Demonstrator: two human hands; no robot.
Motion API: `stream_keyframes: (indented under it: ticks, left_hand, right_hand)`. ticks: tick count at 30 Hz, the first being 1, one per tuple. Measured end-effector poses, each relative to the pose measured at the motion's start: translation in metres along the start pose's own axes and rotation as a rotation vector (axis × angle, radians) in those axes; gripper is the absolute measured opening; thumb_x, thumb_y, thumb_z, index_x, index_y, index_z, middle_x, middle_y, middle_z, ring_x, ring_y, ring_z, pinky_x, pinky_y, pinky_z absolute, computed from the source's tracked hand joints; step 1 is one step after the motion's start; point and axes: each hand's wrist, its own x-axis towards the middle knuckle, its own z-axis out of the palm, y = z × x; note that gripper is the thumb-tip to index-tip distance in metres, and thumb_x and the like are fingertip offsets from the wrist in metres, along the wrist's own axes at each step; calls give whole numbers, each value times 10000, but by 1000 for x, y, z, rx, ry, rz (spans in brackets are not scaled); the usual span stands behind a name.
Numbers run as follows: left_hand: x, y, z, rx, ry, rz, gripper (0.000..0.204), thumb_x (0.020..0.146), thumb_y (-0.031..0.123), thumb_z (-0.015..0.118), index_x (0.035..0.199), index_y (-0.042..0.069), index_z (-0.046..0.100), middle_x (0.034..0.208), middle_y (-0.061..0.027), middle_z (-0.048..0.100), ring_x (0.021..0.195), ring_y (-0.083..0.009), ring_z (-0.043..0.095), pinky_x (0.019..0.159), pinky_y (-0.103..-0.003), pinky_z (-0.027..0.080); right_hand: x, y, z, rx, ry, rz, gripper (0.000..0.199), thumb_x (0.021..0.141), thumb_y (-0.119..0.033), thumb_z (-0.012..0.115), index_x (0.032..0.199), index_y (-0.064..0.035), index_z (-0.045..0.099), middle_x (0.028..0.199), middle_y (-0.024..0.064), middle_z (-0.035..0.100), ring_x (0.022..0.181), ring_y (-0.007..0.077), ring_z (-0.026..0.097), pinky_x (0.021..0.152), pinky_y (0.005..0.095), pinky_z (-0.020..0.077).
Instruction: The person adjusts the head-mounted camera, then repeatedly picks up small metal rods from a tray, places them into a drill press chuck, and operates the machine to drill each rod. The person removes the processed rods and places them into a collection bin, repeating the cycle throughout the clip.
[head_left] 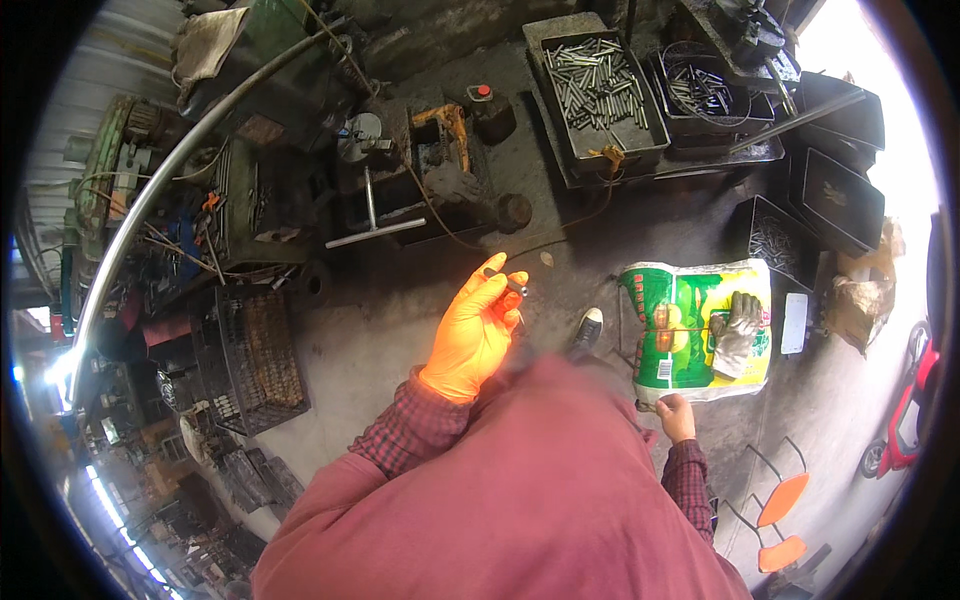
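My left hand, in an orange glove, is raised in front of my body. Its fingers pinch a small metal pin, and the glove covers part of it. My bare right hand is closed at the near edge of a green and yellow printed sack; whatever its fingers hold, if anything, is hidden. String crosses the sack, which lies flat on a raised support. A grey work glove rests on the sack's right part, above my right hand.
Metal trays with short rods stand on a bench at the back. Left of them are a T-shaped bar and an orange clamp-like frame. A wire crate sits at left. Orange-seated chairs stand at lower right.
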Motion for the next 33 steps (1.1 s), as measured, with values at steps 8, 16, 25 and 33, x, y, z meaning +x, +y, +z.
stream_keyframes:
  ticks: [8, 16, 25, 33]
  left_hand:
    - [4, -2, -13, 12, 82, 101, 278, 1079, 122, 647, 1348, 57, 662, 1206, -121, 739, 992, -148, 720, 777, -264, 577]
    - [6, 0, -15, 84, 96, 139, 210, 1075, 118, 648, 1255, 26, 705, 1180, -91, 756, 991, -137, 733, 713, -242, 574]
    - [22, -29, 11, 242, 129, 4, 300, 1062, 163, 687, 1348, 76, 657, 1176, -33, 721, 930, -85, 638, 728, -223, 477]
    - [35, -71, 76, 350, 60, -12, 309, 1062, 123, 657, 1362, 61, 615, 1185, -67, 721, 958, -120, 651, 761, -251, 505]
  right_hand:
    - [6, -16, -8, -15, -67, 28, 245, 916, -189, 771, 982, 46, 754, 897, 204, 783, 880, 301, 774, 818, 417, 591]
    - [2, -18, -8, -176, -164, 55, 350, 925, -319, 758, 1033, 12, 795, 954, 222, 787, 909, 341, 768, 832, 454, 574]
    - [55, 66, -69, -274, 523, 259, 445, 862, -84, 744, 1301, -73, 672, 1235, 183, 721, 1156, 361, 683, 1006, 470, 538]
    - [136, 69, -104, -674, 206, 118, 516, 892, -111, 682, 1400, -173, 625, 1441, 158, 611, 1294, 408, 599, 1072, 513, 503]
